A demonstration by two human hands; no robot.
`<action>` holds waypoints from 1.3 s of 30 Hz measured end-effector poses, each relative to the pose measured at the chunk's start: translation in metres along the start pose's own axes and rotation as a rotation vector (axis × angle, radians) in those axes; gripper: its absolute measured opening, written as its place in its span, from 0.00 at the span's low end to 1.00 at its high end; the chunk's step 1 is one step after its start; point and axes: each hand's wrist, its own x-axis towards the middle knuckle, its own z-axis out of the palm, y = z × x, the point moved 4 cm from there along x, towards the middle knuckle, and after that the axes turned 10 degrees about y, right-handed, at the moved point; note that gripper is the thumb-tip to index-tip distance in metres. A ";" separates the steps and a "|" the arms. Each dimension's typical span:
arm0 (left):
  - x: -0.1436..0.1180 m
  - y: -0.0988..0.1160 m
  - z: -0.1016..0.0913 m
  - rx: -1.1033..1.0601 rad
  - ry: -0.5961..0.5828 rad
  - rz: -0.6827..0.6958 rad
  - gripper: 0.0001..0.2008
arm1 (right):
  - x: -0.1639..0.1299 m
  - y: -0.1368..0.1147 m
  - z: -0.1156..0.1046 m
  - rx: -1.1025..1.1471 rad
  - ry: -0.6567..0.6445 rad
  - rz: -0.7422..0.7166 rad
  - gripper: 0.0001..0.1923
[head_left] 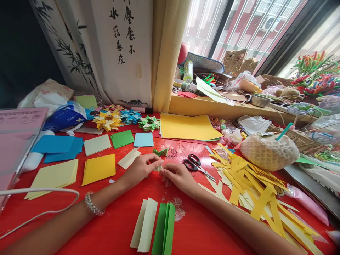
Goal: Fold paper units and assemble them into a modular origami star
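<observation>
My left hand (pixel 142 167) and my right hand (pixel 177 176) meet at the middle of the red table (pixel 119 219), fingertips pinched together on a small folded piece of paper (pixel 159 167) that is mostly hidden between them. A small green folded paper piece (pixel 160 152) lies just behind the fingers. Black-handled scissors (pixel 198 165) lie right of my right hand. Folded cream strips (pixel 145 225) and folded green strips (pixel 164 230) rest on the table near me, between my forearms. A bead bracelet (pixel 93 204) is on my left wrist.
Yellow paper strips (pixel 255 184) are heaped at the right. Coloured paper squares (pixel 98 169) lie at the left, woven paper stars (pixel 107 121) behind them, and a yellow sheet (pixel 187 126). A netted bundle (pixel 268 151) sits at right; a cluttered window ledge (pixel 212 106) runs behind. A white cable (pixel 39 191) curves at left.
</observation>
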 end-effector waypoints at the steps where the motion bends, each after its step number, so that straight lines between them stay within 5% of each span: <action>1: 0.000 0.000 0.001 0.016 -0.013 0.009 0.14 | 0.000 -0.001 0.000 -0.006 -0.001 -0.001 0.16; 28: -0.005 0.000 0.003 0.151 -0.042 0.066 0.14 | 0.000 -0.001 0.001 0.078 0.020 -0.005 0.11; 39: -0.004 -0.004 -0.001 0.170 0.073 0.018 0.15 | 0.002 0.002 -0.006 0.232 0.153 0.067 0.12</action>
